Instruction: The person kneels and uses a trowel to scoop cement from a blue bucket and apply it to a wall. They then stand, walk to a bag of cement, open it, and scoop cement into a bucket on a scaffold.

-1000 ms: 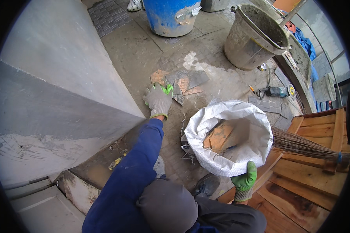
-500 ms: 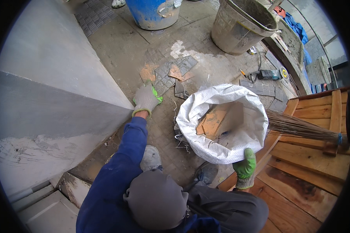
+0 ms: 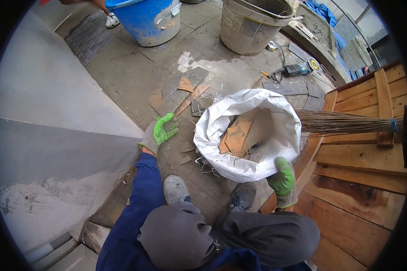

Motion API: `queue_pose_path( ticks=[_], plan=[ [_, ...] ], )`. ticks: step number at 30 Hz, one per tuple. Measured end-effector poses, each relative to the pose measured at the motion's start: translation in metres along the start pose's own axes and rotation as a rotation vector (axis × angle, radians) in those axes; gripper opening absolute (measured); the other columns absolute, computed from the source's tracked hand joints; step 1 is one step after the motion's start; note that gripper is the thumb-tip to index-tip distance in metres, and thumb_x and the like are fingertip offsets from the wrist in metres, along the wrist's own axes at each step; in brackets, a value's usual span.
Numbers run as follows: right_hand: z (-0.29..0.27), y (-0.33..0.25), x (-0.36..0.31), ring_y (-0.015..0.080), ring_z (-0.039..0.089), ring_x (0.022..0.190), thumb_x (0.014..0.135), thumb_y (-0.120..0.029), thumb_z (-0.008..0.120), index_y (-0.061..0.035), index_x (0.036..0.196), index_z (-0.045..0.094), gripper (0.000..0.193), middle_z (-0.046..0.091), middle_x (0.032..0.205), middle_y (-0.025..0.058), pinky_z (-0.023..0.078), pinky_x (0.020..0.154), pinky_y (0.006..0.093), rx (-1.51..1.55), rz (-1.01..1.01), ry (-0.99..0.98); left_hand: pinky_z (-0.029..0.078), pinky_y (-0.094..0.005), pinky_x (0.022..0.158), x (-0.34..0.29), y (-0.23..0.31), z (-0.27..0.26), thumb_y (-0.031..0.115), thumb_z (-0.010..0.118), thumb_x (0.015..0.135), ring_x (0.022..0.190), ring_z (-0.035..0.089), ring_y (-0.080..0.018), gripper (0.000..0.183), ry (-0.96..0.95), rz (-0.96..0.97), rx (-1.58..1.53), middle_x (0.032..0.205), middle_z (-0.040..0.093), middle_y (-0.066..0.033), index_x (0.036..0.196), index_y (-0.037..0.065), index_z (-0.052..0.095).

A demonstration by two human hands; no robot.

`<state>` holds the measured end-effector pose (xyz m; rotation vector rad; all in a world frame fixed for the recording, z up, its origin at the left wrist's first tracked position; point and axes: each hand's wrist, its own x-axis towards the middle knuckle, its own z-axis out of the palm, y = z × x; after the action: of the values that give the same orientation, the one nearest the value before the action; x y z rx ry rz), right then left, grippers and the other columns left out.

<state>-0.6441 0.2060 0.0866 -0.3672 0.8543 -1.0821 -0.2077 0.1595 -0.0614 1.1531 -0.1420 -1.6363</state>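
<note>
My left hand (image 3: 157, 134), in a grey glove with a green palm, reaches low over the floor beside the wall corner. Its fingers are spread and hold nothing. Just beyond the fingertips lie broken tile pieces (image 3: 185, 84), some orange-brown and some grey. With my right hand (image 3: 282, 178), gloved the same way, I grip the near right rim of a white woven sack (image 3: 208, 122). The sack's mouth is rolled open, and several orange-brown tile pieces (image 3: 236, 137) show inside. Its bottom is hidden.
A grey wall (image 3: 63, 131) stands close on the left. Wooden boards (image 3: 352, 194) and a twig broom (image 3: 343, 122) are at the right. Farther off stand a blue bucket (image 3: 144, 27), a mortar-stained bucket (image 3: 248, 29) and an angle grinder (image 3: 298, 68). A person's foot (image 3: 112, 20) shows far left.
My left hand has drawn back from the broken tiles, and its fingers have spread apart. The right hand keeps its grip on the sack. The whole view has shifted slightly.
</note>
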Motion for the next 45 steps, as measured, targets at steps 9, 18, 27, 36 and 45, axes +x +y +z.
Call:
queue_pose_path(
  ticks=[9, 18, 27, 36, 45],
  plan=[
    [-0.016, 0.008, 0.005, 0.0211, 0.067, 0.108, 0.095, -0.010, 0.067, -0.0043, 0.127, 0.059, 0.034, 0.067, 0.114, 0.0070, 0.054, 0.099, 0.0416, 0.030, 0.025, 0.005, 0.036, -0.0247, 0.040, 0.022, -0.005, 0.046, 0.058, 0.071, 0.090, 0.046, 0.045, -0.0095, 0.047, 0.356, 0.100, 0.162, 0.064, 0.051, 0.0033, 0.096, 0.012, 0.063],
    [-0.009, 0.006, 0.002, 0.0202, 0.067, 0.108, 0.095, -0.011, 0.069, -0.0044, 0.127, 0.059, 0.034, 0.067, 0.113, 0.0063, 0.054, 0.097, 0.0387, -0.011, 0.047, 0.032, 0.030, -0.0212, 0.040, -0.052, -0.008, 0.058, 0.049, 0.069, 0.095, 0.045, 0.039, -0.0052, 0.036, 0.155, -0.056, 0.136, 0.060, 0.045, 0.0068, 0.094, 0.015, 0.058],
    [-0.009, 0.002, -0.001, 0.0142, 0.064, 0.107, 0.094, -0.016, 0.073, -0.0042, 0.128, 0.060, 0.038, 0.067, 0.114, 0.0039, 0.053, 0.093, 0.0314, -0.148, -0.001, -0.074, 0.039, -0.0210, 0.049, -0.190, 0.019, 0.077, 0.026, 0.066, 0.099, 0.056, 0.051, -0.0063, 0.025, 0.329, 0.402, 0.679, 0.073, 0.055, 0.0015, 0.116, 0.007, 0.061],
    [0.021, -0.021, -0.016, 0.0156, 0.068, 0.095, 0.092, -0.022, 0.077, -0.0015, 0.117, 0.066, 0.035, 0.071, 0.106, 0.0071, 0.056, 0.084, 0.0314, -0.586, -0.069, -0.058, 0.053, -0.0297, 0.082, -0.199, 0.049, 0.118, 0.010, 0.063, 0.094, 0.091, 0.068, -0.0186, 0.022, -0.115, 0.254, 1.108, 0.103, 0.072, -0.0115, 0.108, -0.005, 0.072],
    [0.046, 0.006, -0.002, 0.0117, 0.065, 0.070, 0.091, -0.027, 0.078, 0.0000, 0.101, 0.072, 0.030, 0.071, 0.081, 0.0073, 0.051, 0.065, 0.0302, -0.753, -0.059, -0.388, 0.049, -0.0330, 0.064, -0.091, -0.038, 0.181, 0.022, 0.066, 0.096, 0.072, 0.064, -0.0163, 0.024, 0.009, 0.060, 0.652, 0.080, 0.068, -0.0039, 0.099, -0.001, 0.069]
  ],
)
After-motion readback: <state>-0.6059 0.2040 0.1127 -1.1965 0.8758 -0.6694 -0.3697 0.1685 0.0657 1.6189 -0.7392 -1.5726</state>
